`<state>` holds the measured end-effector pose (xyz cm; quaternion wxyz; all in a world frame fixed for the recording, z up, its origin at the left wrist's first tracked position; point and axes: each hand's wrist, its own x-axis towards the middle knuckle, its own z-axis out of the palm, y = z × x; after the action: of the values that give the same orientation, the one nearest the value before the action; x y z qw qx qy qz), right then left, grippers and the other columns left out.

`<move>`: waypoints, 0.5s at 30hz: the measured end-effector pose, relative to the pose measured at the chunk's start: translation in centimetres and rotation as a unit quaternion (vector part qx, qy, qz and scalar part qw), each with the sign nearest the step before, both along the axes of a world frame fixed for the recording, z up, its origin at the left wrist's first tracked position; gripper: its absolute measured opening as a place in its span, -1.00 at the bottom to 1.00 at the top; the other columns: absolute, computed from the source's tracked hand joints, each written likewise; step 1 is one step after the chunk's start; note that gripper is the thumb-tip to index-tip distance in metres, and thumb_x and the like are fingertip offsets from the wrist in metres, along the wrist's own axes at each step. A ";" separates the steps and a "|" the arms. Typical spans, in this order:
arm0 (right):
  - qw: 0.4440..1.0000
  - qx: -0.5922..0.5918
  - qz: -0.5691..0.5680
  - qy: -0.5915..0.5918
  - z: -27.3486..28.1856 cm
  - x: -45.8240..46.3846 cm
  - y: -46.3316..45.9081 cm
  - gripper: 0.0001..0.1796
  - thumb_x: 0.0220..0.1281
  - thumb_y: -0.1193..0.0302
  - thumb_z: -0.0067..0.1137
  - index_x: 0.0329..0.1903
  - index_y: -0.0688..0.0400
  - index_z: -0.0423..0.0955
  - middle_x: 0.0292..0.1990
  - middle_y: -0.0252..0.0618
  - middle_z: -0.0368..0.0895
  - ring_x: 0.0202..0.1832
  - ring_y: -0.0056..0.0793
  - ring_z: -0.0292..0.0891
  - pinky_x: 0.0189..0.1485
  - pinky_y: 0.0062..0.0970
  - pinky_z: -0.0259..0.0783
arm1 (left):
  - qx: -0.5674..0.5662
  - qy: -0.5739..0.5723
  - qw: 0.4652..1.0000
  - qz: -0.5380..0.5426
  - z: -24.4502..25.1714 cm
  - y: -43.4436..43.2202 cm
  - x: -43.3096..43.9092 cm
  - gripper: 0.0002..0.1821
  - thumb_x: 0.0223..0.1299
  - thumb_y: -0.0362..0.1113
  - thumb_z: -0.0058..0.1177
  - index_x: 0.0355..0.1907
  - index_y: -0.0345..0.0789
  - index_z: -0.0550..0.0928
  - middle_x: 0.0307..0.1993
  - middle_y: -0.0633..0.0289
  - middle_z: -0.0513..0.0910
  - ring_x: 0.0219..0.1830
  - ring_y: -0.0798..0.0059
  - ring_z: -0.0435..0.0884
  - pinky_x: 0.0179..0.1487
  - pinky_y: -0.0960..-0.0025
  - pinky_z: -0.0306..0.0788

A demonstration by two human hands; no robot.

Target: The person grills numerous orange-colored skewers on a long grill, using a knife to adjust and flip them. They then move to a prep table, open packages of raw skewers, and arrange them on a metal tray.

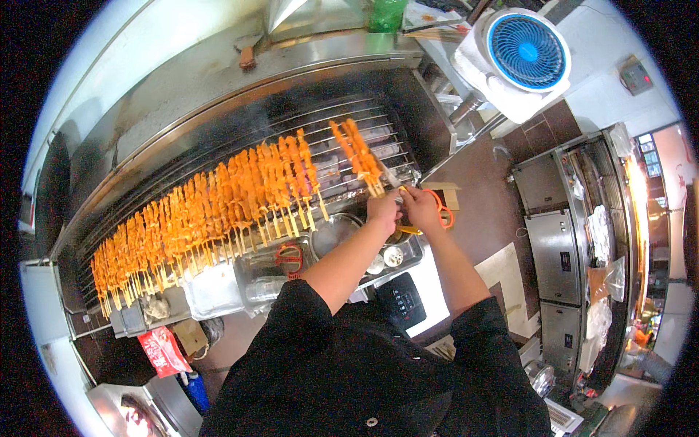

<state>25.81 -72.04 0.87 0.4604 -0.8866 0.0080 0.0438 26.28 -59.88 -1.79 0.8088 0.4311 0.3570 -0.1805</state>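
Note:
My left hand (384,210) grips the bare stick ends of a few skewers of orange, sauce-coated meat (355,150). Their meat lies over the right part of the grill grate (377,117). Close beside it, my right hand (423,209) is closed around orange-handled scissors (450,217), the loops showing past its outer side. A grey blade (389,173) points up along the meat from between the hands; its lower part is hidden by fingers. To the left, a long row of similar skewers (218,202) lies across the grill, sticks towards me.
A round metal pan (334,235) and a tray with small white-topped containers (393,255) sit below my forearms. Red-handled scissors (289,259) lie left of the pan. A white fan with blue grille (527,52) stands beyond the grill's right end. Steel cabinets (554,257) line the right.

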 end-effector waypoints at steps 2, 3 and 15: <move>0.999 -0.012 0.029 -0.031 0.5 -0.2 0.4 -0.68 0.48 0.25 0.19 0.09 0.18 0.68 -0.35 0.01 0.75 -0.37 -0.08 0.65 -0.26 -0.21 0.49 | 0.087 0.014 0.995 0.048 0.5 -0.1 0.2 -0.82 0.46 -0.21 0.18 -0.16 -0.27 0.57 -0.51 0.28 0.55 -0.60 0.50 0.48 -0.64 0.36 0.31; 0.998 -0.011 0.041 -0.045 0.7 -0.5 0.7 -0.68 0.49 0.25 0.19 0.09 0.17 0.68 -0.34 0.01 0.75 -0.37 -0.08 0.66 -0.25 -0.21 0.49 | 0.131 0.033 0.989 0.062 0.7 0.0 0.2 -0.79 0.50 -0.18 0.13 -0.16 -0.29 0.55 -0.51 0.25 0.55 -0.60 0.48 0.47 -0.65 0.35 0.29; 0.997 0.037 -0.066 0.033 0.3 -6.4 -1.8 -0.65 0.53 0.28 0.18 0.18 0.20 0.66 -0.40 -0.25 0.68 -0.37 -0.57 0.57 -0.24 -0.43 0.48 | -0.524 -0.087 0.847 0.026 -0.4 11.6 -4.0 -0.69 0.55 -0.05 0.06 -0.36 -0.11 0.44 -0.62 0.50 0.18 -0.64 0.69 0.16 -0.63 0.53 0.04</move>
<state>19.45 -73.81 1.20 0.4947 -0.8643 0.0801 0.0425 22.32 -48.26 -2.17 0.9467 -0.0521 0.1486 -0.2808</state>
